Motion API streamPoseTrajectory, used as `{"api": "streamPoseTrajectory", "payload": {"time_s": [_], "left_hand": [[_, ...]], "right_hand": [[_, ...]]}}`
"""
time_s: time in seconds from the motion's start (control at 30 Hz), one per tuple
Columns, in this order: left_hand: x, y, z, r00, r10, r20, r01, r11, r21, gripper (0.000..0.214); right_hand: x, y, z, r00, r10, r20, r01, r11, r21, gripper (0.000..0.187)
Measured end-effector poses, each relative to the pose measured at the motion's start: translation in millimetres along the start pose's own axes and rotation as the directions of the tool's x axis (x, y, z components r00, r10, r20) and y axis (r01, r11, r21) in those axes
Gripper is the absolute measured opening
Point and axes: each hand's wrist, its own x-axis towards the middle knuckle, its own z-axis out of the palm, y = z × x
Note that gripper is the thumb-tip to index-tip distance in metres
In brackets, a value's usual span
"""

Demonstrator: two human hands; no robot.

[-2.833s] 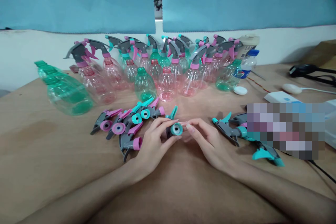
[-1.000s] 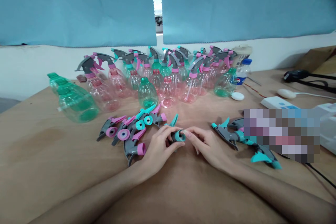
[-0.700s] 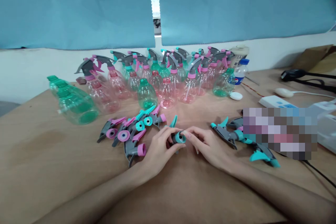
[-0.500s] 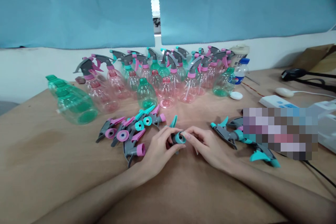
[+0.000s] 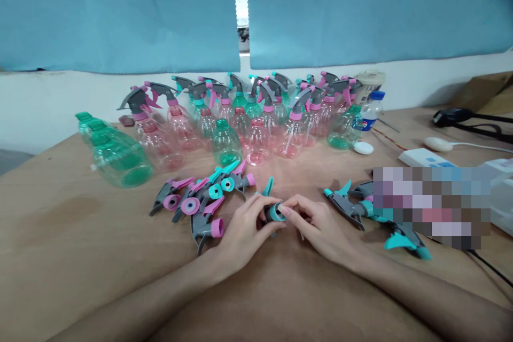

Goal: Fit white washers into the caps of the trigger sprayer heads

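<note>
A grey spray trigger head with a teal collar [image 5: 274,212] lies on the wooden table [image 5: 80,256] between my two hands. My left hand [image 5: 242,230] curls round it from the left, thumb and fingers closed on its body. My right hand [image 5: 316,224] meets it from the right, fingertips pinched at the teal collar. Just left lies a pile of grey trigger heads with pink and teal collars [image 5: 200,200]. More trigger heads [image 5: 352,206] lie to the right of my right hand.
Many pink and green plastic spray bottles [image 5: 256,117] stand at the back of the table, some capped. Green bottles [image 5: 116,152] lie on their sides at the left. A water bottle [image 5: 371,109], a white power strip [image 5: 425,157] and cables sit at the right.
My hands have stayed on the same trigger head and turned it a little, so the teal collar's opening faces me less. The view has tilted slightly.
</note>
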Motion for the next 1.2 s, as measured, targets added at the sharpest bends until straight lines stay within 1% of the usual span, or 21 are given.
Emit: {"api": "streamPoseTrajectory", "payload": {"time_s": [0.3,0.47,0.67,0.83,0.93,1.2], "left_hand": [[-0.2,-0.7,0.3,1.000,-0.011,0.003,0.011,0.999,0.037,0.025],[-1.4,-1.1,0.6,1.000,-0.004,-0.001,0.004,0.999,0.034,0.025],[-1.0,1.3,-1.2,1.000,-0.010,-0.019,0.010,1.000,0.000,0.023],[0.1,1.3,-1.5,1.000,-0.013,-0.012,0.013,1.000,-0.005,0.022],[0.6,1.2,-1.4,1.000,-0.012,-0.019,0.012,1.000,-0.019,0.020],[2.1,1.2,-1.0,0.999,-0.039,-0.031,0.037,0.999,-0.038,0.022]], "right_hand": [[0.1,-0.4,-1.7,1.000,-0.008,0.014,0.008,1.000,-0.027,0.030],[-0.5,1.1,0.9,1.000,-0.010,-0.016,0.011,1.000,0.016,0.033],[-3.3,5.3,4.8,1.000,0.007,0.022,-0.009,0.995,0.102,0.026],[-2.3,3.2,3.1,1.000,0.009,-0.008,-0.008,0.992,0.129,0.026],[-1.4,3.1,2.5,1.000,0.018,0.000,-0.017,0.990,0.139,0.028],[0.4,0.2,-0.2,1.000,0.030,-0.005,-0.030,0.996,0.080,0.032]]}}
